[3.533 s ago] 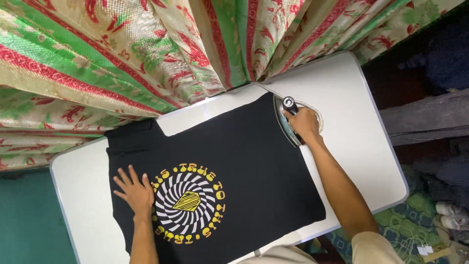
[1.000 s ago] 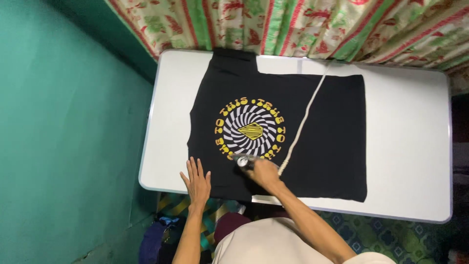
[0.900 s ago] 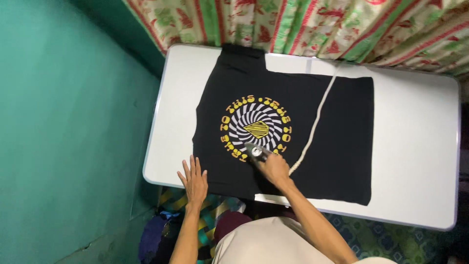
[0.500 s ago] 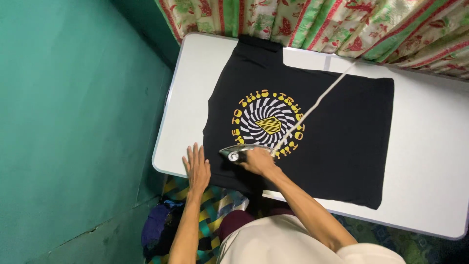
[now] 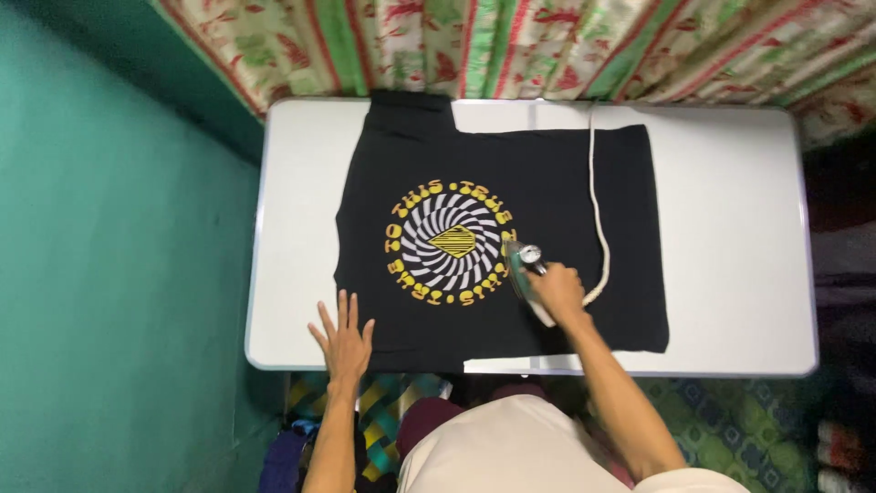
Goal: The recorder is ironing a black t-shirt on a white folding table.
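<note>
My left hand (image 5: 344, 337) lies flat at the near edge of the white table (image 5: 739, 237), fingers spread and released, the palm on the table edge and the fingertips touching the lower left corner of the black T-shirt (image 5: 566, 183). It grips nothing.

A little farther in, my right hand (image 5: 558, 288) is clenched around the handle of the iron (image 5: 522, 267). The iron sits soleplate down on the shirt, its tip pointing away from me, just at the right rim of the round print (image 5: 447, 242) and overlapping the yellow lettering there. The print is a black-and-white swirl with a yellow shape at the centre and a ring of yellow letters around it.

From the iron a pale cord (image 5: 598, 196) loops out to the right of my hand, then runs straight up across the shirt to the far edge of the table.

The shirt is spread flat over the middle of the table, one sleeve reaching the far edge on the left.

Beyond the table hangs a curtain (image 5: 547, 46) striped in cream, red and green. To the left stands a green wall (image 5: 109, 274).
</note>
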